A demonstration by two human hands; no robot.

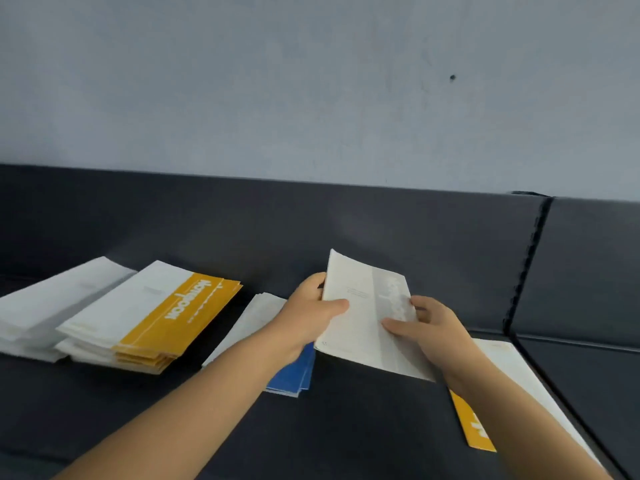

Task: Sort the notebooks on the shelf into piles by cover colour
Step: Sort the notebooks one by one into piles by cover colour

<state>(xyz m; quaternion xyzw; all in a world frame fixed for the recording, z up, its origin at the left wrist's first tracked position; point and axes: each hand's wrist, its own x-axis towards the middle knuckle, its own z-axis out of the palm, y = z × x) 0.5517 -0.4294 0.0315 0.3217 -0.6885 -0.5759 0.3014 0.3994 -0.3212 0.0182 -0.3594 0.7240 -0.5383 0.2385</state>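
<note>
Both my hands hold one white-and-grey notebook tilted above the dark surface. My left hand grips its left edge, thumb on the cover. My right hand pinches its right side, thumb on the grey band. A pile of white-and-yellow notebooks lies at the left. Further left sits a pile of white-and-grey notebooks. A small white-and-blue pile lies under my left forearm, partly hidden. One white-and-yellow notebook lies under my right forearm.
The piles rest on a dark padded surface with a dark backrest behind it. A seam divides the backrest at the right. A pale wall rises above.
</note>
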